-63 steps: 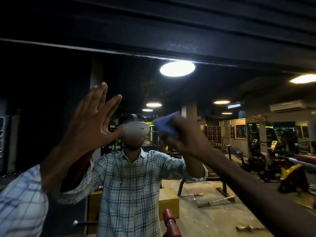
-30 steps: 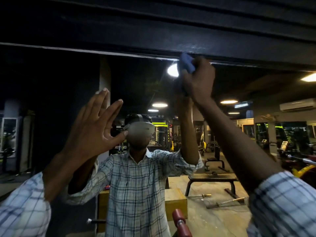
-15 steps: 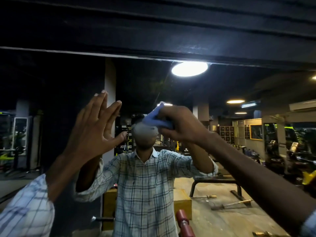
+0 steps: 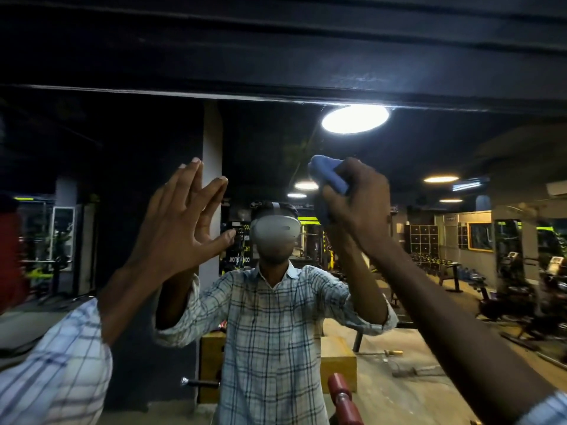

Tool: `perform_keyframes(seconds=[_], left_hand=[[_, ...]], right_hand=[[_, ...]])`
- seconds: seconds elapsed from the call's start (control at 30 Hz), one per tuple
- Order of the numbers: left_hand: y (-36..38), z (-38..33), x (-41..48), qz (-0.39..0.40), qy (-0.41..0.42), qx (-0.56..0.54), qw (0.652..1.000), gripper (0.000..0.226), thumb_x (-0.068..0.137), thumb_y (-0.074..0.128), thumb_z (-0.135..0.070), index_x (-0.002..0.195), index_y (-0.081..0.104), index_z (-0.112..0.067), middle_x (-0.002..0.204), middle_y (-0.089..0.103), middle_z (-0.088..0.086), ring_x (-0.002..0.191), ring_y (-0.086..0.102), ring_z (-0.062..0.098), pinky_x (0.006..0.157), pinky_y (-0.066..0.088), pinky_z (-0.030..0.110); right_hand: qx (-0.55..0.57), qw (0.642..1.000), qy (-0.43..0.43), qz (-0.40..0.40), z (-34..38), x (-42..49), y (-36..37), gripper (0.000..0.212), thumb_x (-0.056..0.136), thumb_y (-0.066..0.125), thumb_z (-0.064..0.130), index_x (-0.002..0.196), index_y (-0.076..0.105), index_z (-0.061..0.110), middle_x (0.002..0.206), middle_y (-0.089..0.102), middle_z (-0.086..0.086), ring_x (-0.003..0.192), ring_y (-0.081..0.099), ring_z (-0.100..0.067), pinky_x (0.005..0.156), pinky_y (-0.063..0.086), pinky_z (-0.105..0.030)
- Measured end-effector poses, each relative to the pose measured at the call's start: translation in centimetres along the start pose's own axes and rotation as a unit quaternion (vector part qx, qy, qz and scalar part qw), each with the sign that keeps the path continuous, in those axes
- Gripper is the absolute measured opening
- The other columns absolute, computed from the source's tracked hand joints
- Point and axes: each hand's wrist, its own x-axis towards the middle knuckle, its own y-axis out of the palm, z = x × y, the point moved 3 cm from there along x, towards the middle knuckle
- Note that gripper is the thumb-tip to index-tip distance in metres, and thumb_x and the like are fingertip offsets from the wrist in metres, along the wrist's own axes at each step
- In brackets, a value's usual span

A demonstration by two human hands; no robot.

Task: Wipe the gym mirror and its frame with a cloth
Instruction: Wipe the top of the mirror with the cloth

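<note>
while the left hand (image 4: 181, 222) lies flat against the mirror (image 4: 122, 142), its fingers (image 4: 196, 182) straight, spread and holding nothing, the right hand (image 4: 359, 207) has its fingers curled tight round a blue cloth (image 4: 326, 176). the cloth is bunched in that grip and held up against the glass, to the right of the left hand. it sits below the dark frame (image 4: 276, 65) that runs across the top, and does not touch it. that makes one cloth and two hands.

in the reflection stands one person in a checked shirt (image 4: 270, 332) with a grey headset (image 4: 276, 231), arms raised the same way. five round ceiling lights show in the glass: one large bright light (image 4: 355, 119) just under the frame, two small ones beside the cloth, and two more off to the right.

the only container in view is a wall of dark cubbies (image 4: 420, 237) far back on the right. what is in them is too small and dim to tell. a pale wooden box (image 4: 337, 360) shows on the floor at either side of the shirt; whether that is one box or two cannot be told. one red padded roller (image 4: 343, 397) pokes up at the bottom edge, and one metal bar end (image 4: 199, 382) shows left of the shirt.
</note>
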Motion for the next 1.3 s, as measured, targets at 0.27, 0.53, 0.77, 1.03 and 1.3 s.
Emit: perform_keyframes(seconds=[0.27,0.53,0.77,1.03,1.3], left_hand=[[-0.5,3.0,-0.2,-0.003,0.037,0.004,0.999,0.105,0.078,0.046,-0.083,0.165,0.018,-0.033,0.174,-0.004,0.005,0.161,0.004,0.029,0.122,0.021,0.057],[-1.2,5.7,-0.3,-0.018,0.067,-0.016,0.997,0.101,0.079,0.055,-0.076,0.164,0.024,-0.031,0.174,0.000,0.006,0.161,0.001,0.024,0.119,0.014,0.042],[-1.0,6.7,-0.2,-0.019,0.071,-0.021,0.997,0.102,0.078,0.057,-0.077,0.164,0.024,-0.031,0.175,-0.002,0.004,0.161,0.002,0.023,0.121,0.015,0.046],[-1.1,7.9,0.0,-0.027,0.073,-0.026,0.997,0.103,0.078,0.054,-0.079,0.164,0.023,-0.030,0.174,-0.002,0.006,0.161,0.004,0.027,0.121,0.019,0.053],[-1.4,8.7,-0.1,-0.037,0.075,-0.024,0.996,0.102,0.078,0.053,-0.079,0.164,0.026,-0.030,0.174,0.000,0.008,0.160,0.006,0.027,0.121,0.020,0.051]], right_hand=[[-0.032,0.991,-0.096,0.086,2.4,2.1,2.7,0.017,0.083,0.073,0.015,0.090,0.060,0.023,0.081,0.055,0.013,0.073,0.052,0.005,0.067,0.040,-0.010],[-0.055,0.962,-0.181,0.195,4.5,1.5,6.4,0.017,0.078,0.076,0.019,0.089,0.063,0.015,0.081,0.055,0.006,0.070,0.049,-0.010,0.063,0.039,-0.027],[-0.076,0.995,-0.042,-0.052,2.3,7.2,4.1,0.025,0.084,0.063,0.029,0.098,0.068,0.008,0.088,0.064,-0.001,0.077,0.060,-0.014,0.070,0.049,-0.019],[-0.083,0.995,-0.054,-0.021,2.9,9.6,5.4,0.028,0.082,0.064,0.032,0.096,0.067,0.008,0.086,0.067,-0.004,0.076,0.064,-0.024,0.071,0.055,-0.047],[-0.076,0.975,-0.171,0.119,6.4,7.6,9.4,0.023,0.084,0.066,0.028,0.097,0.065,0.009,0.088,0.065,-0.006,0.078,0.061,-0.022,0.070,0.053,-0.046]])
